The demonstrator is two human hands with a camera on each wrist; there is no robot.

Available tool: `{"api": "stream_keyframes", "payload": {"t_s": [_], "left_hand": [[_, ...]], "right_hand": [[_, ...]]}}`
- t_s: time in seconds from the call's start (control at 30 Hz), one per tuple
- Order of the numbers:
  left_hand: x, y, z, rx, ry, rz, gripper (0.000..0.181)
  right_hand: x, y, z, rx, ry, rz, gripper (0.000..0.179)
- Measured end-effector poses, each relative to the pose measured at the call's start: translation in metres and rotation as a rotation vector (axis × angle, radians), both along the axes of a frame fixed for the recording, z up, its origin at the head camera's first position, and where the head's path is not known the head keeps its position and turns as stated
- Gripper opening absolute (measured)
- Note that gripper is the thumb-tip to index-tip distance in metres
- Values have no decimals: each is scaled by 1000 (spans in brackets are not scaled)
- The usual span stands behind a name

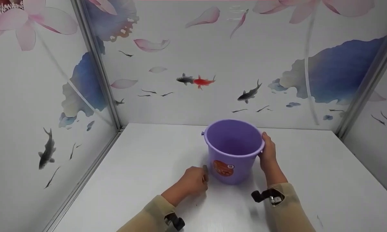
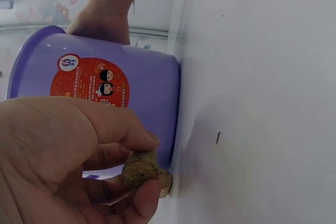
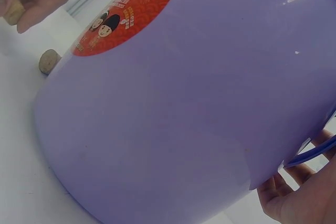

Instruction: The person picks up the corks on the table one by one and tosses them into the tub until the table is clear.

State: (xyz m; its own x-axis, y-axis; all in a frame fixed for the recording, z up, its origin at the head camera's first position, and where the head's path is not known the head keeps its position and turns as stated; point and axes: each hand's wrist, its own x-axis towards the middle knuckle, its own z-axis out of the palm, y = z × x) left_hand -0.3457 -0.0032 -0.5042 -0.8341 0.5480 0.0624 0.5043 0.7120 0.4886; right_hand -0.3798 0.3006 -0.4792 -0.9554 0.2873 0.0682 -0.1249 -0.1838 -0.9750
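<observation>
A purple bucket (image 1: pixel 232 167) with a round red label stands upright on the white table. At its right side my right hand (image 1: pixel 268 151) grips it by the rim; the right wrist view shows those fingers (image 3: pixel 273 195) next to the blue handle (image 3: pixel 315 153). Low in front of the bucket, on its left, is my left hand (image 1: pixel 193 180), pinching a short brown cork (image 2: pixel 140 170) between thumb and fingers. A second cork (image 3: pixel 49 61) lies on the table close to the bucket's base, partly hidden behind the held one in the left wrist view.
The white table (image 1: pixel 141 161) is enclosed by a back wall (image 1: pixel 180 109) and side walls printed with fish and lotus. Metal posts (image 1: pixel 98 64) run up the corners. A small dark mark (image 2: pixel 218 137) is on the tabletop.
</observation>
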Motion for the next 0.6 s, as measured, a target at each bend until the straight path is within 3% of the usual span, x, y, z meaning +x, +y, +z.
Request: {"api": "stream_keyframes", "payload": {"t_s": [0.2, 0.27, 0.43, 0.6], "left_hand": [[-3, -6, 7, 55, 56, -23, 22], [-3, -9, 10, 68, 55, -15, 13], [-3, -10, 17, 71, 39, 28, 20], [-1, -9, 22, 61, 60, 31, 14]], "right_hand": [[1, -1, 0, -17, 6, -2, 51], [1, -1, 0, -16, 5, 0, 53], [0, -2, 0, -19, 9, 0, 60], [0, -2, 0, -10, 14, 9, 60]]}}
